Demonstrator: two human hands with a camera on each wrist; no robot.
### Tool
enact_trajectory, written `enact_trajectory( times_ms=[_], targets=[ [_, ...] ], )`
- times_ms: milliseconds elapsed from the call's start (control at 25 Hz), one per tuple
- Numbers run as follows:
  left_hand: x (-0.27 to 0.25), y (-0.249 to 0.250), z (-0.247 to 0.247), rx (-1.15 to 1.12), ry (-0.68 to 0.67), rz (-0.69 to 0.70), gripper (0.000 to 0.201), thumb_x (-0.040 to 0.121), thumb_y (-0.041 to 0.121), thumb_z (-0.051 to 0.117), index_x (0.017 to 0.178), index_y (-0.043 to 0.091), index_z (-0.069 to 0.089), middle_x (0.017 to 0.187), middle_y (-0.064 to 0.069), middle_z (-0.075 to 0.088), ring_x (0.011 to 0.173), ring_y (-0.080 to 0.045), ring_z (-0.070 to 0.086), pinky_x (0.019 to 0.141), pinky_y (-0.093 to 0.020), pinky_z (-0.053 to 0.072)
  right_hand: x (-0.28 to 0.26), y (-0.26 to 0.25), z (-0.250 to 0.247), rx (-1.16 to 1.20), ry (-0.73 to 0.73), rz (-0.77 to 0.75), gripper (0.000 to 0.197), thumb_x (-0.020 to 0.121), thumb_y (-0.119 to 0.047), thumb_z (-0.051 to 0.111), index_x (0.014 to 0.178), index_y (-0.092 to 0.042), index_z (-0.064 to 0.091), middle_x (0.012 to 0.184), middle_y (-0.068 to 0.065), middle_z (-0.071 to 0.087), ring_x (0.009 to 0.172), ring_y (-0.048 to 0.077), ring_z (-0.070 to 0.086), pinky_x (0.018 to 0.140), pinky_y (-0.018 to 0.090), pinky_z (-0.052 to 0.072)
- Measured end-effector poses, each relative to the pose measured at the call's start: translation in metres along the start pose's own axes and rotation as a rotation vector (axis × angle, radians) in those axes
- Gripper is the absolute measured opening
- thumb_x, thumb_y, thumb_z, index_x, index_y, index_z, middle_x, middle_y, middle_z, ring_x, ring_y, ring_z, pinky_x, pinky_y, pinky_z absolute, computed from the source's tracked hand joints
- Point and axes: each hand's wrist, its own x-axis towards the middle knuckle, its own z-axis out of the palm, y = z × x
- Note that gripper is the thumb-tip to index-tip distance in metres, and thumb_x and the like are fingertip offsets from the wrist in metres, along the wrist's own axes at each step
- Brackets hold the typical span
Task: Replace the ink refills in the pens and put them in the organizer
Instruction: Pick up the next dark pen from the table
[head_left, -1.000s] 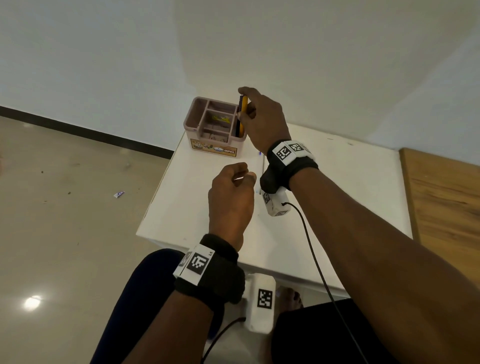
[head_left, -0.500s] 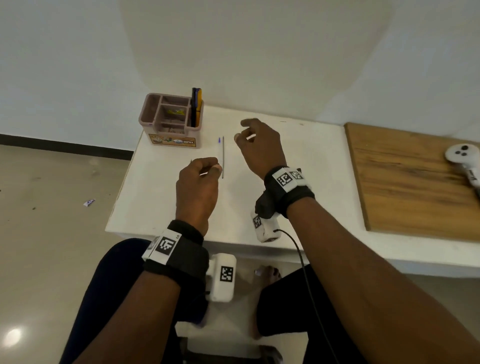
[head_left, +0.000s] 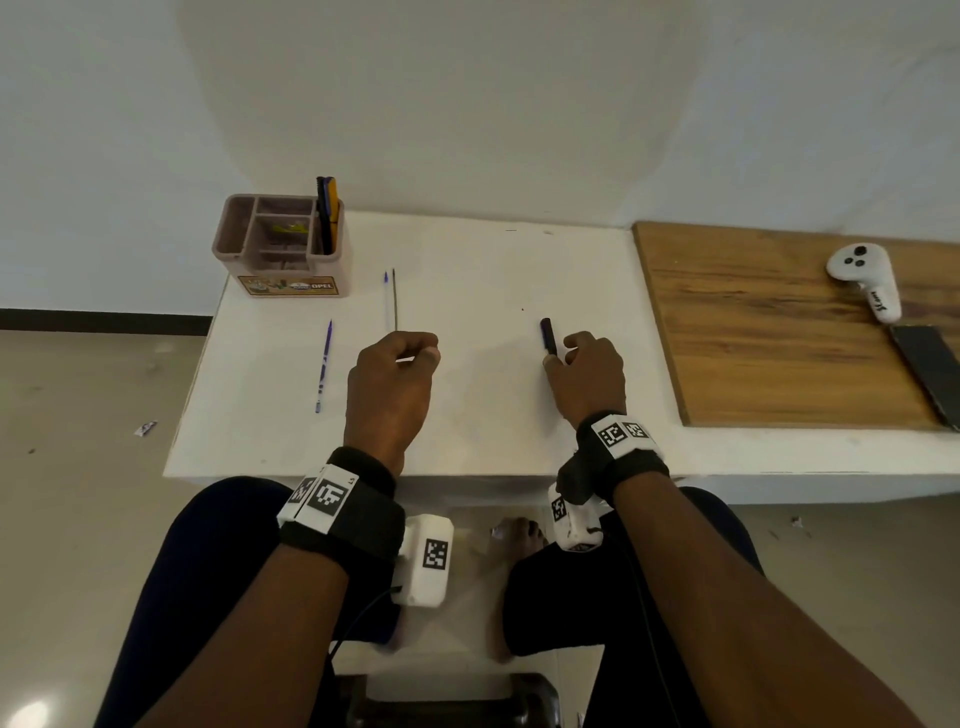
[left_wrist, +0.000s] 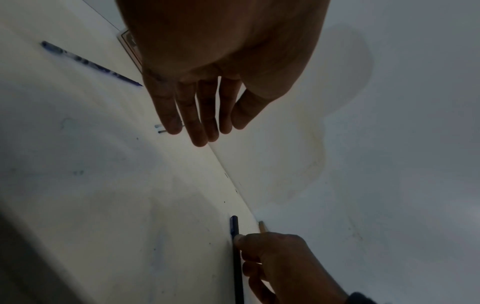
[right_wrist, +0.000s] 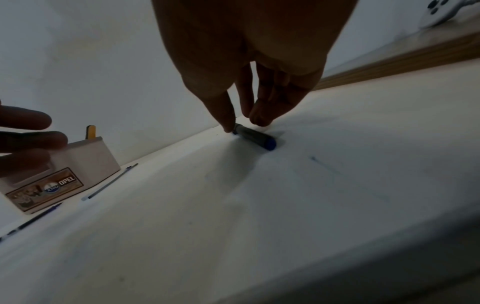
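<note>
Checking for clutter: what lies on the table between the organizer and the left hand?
Head view: two thin refills lie side by side between organizer and left hand.

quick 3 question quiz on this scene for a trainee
1. True or false: the organizer holds no pens.
2. What does the right hand pinch? A) dark blue pen B) a phone C) a yellow pen
3. Short answer: what does the white controller lie on?

Key: 1 false, pens stand in its right compartment. 2 A, and it is still lying on the table. 3 the wooden board.
</note>
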Motion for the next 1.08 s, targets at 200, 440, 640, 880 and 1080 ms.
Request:
enact_trajectory(
  times_ms=[200,440,640,880,1080],
  targets=[
    [0.003,-0.003,0.002,0.015,-0.003,0.006,0.021,0.094,0.024,0.064,0.111,0.024,0.078,0.108,0.006,0.077,0.110,-0.018,0.071,0.105,-0.041,0.053,0.005,0.001,0.005,-0.027,-0.008,0.004,0.036,0.098,-0.024,0.066,0.130,-0.009,0.063,0.128,0.014,0.063,0.118,0.033,0.063,0.103,0.043,0.051],
    [0.005,-0.004,0.000,0.002,-0.012,0.004,0.020,0.097,0.022,0.064,0.112,0.024,0.077,0.110,0.007,0.076,0.111,-0.018,0.070,0.102,-0.036,0.053,0.004,-0.012,0.007,0.012,0.002,-0.014,0.035,0.095,-0.023,0.065,0.127,-0.010,0.065,0.123,0.012,0.069,0.113,0.032,0.066,0.099,0.044,0.054],
    [0.006,-0.005,-0.002,-0.009,-0.027,0.016,0.021,0.100,0.023,0.062,0.116,0.023,0.075,0.112,0.006,0.076,0.107,-0.018,0.072,0.102,-0.038,0.054,-0.010,-0.044,0.012,0.149,-0.005,-0.114,0.032,0.096,-0.023,0.065,0.126,-0.012,0.066,0.111,0.007,0.072,0.099,0.025,0.069,0.087,0.037,0.058],
    [0.004,-0.002,-0.005,-0.027,-0.108,-0.005,0.026,0.107,0.036,0.051,0.122,0.023,0.068,0.113,0.004,0.075,0.096,-0.009,0.073,0.080,-0.026,0.050,-0.046,-0.081,0.029,0.411,-0.120,-0.246,0.028,0.097,-0.022,0.070,0.125,-0.016,0.066,0.101,-0.004,0.073,0.087,0.008,0.069,0.069,0.007,0.049],
    [0.011,-0.001,-0.015,-0.146,-0.066,-0.001,0.024,0.105,0.032,0.059,0.123,0.024,0.071,0.113,0.006,0.076,0.104,-0.010,0.072,0.086,-0.029,0.055,-0.062,-0.101,0.040,0.539,-0.136,-0.340,0.014,0.096,-0.017,0.070,0.110,-0.017,0.067,0.096,-0.013,0.071,0.086,0.003,0.068,0.072,0.006,0.051]
  ],
)
